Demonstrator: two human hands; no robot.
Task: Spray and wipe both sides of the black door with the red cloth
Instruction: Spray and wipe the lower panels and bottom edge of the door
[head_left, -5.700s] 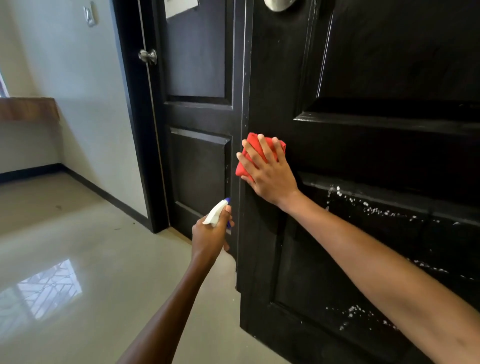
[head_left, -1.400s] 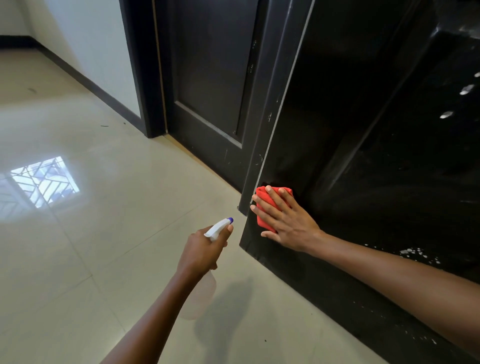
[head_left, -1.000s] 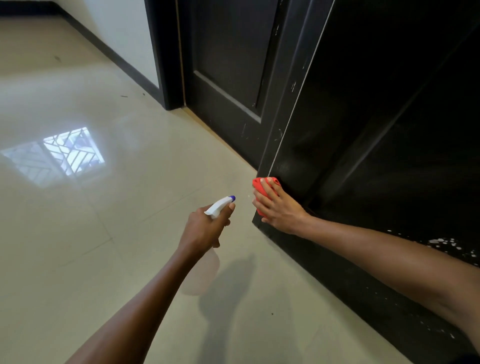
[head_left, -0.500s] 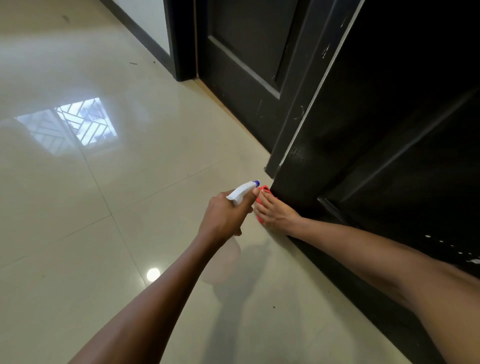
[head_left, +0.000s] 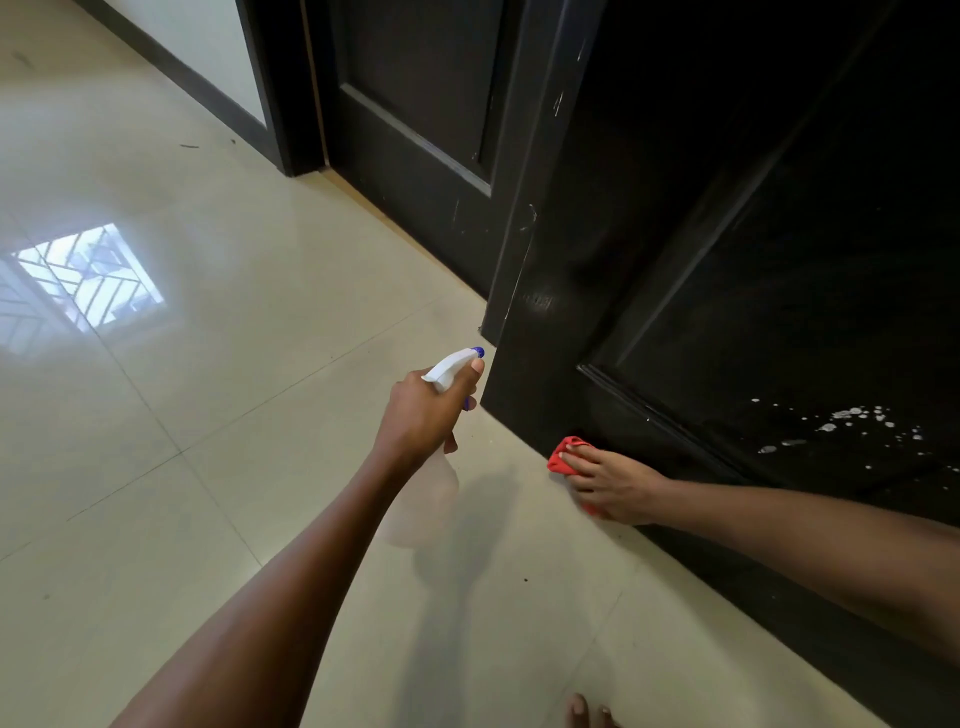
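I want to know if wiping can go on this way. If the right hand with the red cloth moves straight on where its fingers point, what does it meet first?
Probably nothing solid: the right hand presses the red cloth along the black door's bottom rail, toward its free corner. Beyond lies bare floor. Depth is uncertain.

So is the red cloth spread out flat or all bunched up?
Bunched up. The red cloth shows only as a small wad poking out under the right hand, which presses it against the black door.

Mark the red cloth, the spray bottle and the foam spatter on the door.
red cloth (head_left: 560, 460): head view, exposed corner.
white-headed clear spray bottle (head_left: 450, 366): head view, trigger head.
white foam spatter (head_left: 847, 414): head view, largest blob.
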